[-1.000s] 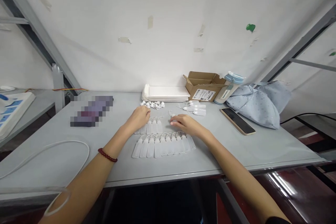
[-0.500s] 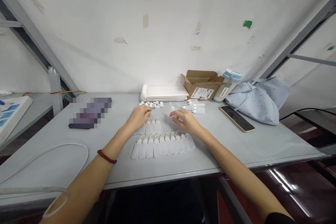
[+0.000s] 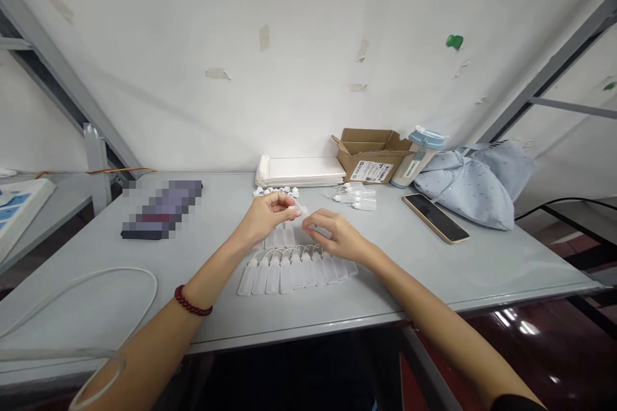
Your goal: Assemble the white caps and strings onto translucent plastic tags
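Note:
My left hand (image 3: 270,218) is closed in a pinch on a small white cap (image 3: 292,208), partly covered by the thumb and fingers. Just to its right, my right hand (image 3: 336,234) has its fingers closed round a small translucent squeeze bottle (image 3: 309,225), mostly hidden by them. The two hands nearly meet. Below them lies a row of similar bottles (image 3: 286,275) with thin curved tubes at their tops. A shorter row of bottles (image 3: 280,237) sits behind it, partly covered by my left hand. More white caps (image 3: 260,192) lie behind that hand.
Several loose bottles (image 3: 362,196) lie behind my right hand. Along the wall are a stack of white packets (image 3: 303,170), an open cardboard box (image 3: 373,157), a tumbler (image 3: 413,160) and a blue cloth bag (image 3: 467,189). A phone (image 3: 436,218) is at right; a white cable (image 3: 110,268) is at left.
My left hand has left the pile of caps, moving right and now pinching a cap. My right hand has come slightly left and down with the bottle, closing the gap between the hands.

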### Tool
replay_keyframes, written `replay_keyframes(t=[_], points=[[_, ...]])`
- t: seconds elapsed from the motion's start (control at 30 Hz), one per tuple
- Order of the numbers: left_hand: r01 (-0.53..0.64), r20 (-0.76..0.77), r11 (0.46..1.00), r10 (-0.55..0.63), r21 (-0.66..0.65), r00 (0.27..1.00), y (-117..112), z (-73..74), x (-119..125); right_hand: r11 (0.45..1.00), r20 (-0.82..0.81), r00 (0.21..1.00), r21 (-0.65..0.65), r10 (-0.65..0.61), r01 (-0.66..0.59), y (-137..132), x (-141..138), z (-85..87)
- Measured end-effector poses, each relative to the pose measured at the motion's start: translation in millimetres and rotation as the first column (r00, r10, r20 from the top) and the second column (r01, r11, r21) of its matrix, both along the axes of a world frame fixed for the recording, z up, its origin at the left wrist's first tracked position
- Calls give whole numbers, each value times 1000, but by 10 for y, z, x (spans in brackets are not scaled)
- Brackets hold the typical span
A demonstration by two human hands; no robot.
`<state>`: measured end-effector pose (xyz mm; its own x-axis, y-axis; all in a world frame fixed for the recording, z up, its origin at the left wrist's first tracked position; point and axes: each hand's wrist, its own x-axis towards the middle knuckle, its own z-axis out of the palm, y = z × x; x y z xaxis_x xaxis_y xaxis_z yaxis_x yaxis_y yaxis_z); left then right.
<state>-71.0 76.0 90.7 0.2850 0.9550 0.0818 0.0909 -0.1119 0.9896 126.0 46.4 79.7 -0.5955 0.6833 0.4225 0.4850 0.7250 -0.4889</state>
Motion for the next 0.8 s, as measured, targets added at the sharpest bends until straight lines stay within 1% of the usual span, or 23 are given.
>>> replay_keyframes(t=[0.07, 0.17, 0.27, 0.4, 0.5, 0.57, 0.67, 0.8], points=[[-10, 18, 1000, 10, 1, 1000, -9, 9, 9, 999, -16, 1000, -38, 16, -16, -19, -11, 15], [2, 6, 1000, -2, 12, 1000, -12, 15, 9, 996, -35, 999, -83, 25, -28, -31, -13, 37], [54, -11, 998, -54, 12, 998, -15, 17, 6, 989, -73, 996, -135, 50, -59, -36, -1, 67], [150, -32, 989, -151, -4, 988, -34, 26, -4, 962, -164, 984, -246, 76, -116, -48, 25, 100], [221, -49, 974, -223, -45, 974, -53, 39, -10, 929, -249, 967, -344, 49, -136, -51, 33, 97], [242, -53, 968, -245, -63, 968, -65, 43, -8, 897, -321, 947, -410, 26, -164, -45, 29, 88], [239, -49, 969, -242, -59, 969, -87, 35, 13, 848, -411, 911, -492, -30, -195, -29, 19, 83], [221, -58, 974, -223, -52, 973, -127, 15, 55, 793, -453, 886, -572, -93, -209, -4, 21, 95]])
